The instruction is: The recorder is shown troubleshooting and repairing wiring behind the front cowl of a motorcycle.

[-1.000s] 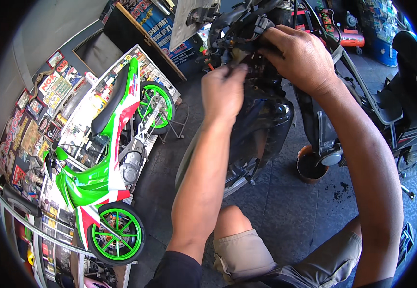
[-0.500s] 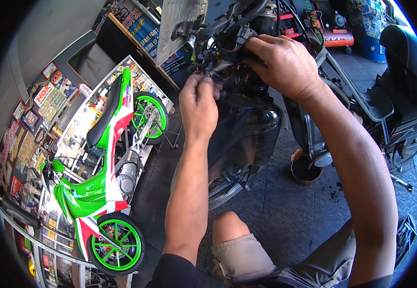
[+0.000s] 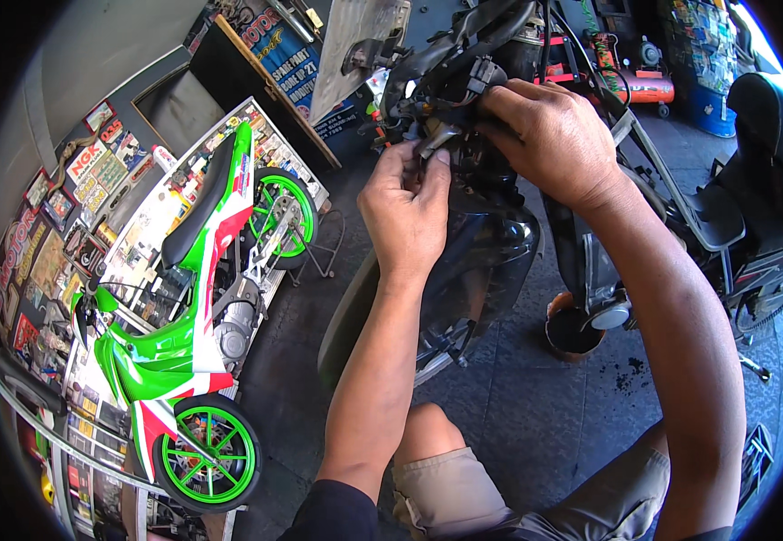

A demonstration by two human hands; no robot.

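Note:
At the exposed front of a dark motorcycle, both my hands are among the wiring harness (image 3: pixel 455 113). My left hand (image 3: pixel 405 216) is closed in a pinch, thumb and forefinger on a small wire connector with a greyish sleeve (image 3: pixel 440 141). On the right, my right hand (image 3: pixel 561 140) curls its fingers around dark wiring, its fingertips partly hidden. Just above those fingers sits a black multi-pin plug (image 3: pixel 483 76). Below my hands is the bike's glossy black front fender (image 3: pixel 491 243). Coloured wire ends (image 3: pixel 376 113) show left of the harness.
A green, white and red motorcycle (image 3: pixel 175 347) stands at left beside a display case (image 3: pixel 261 135). A round pan (image 3: pixel 574 338) with dark contents sits on the floor, dark specks beside it. Behind are a red compressor tank (image 3: pixel 640 87) and a blue drum (image 3: pixel 705 113).
My left hand has shifted slightly right, its thumb now straighter, and the greyish sleeve shows more clearly at its fingertips. My right hand keeps its grip. The whole view has shifted a little.

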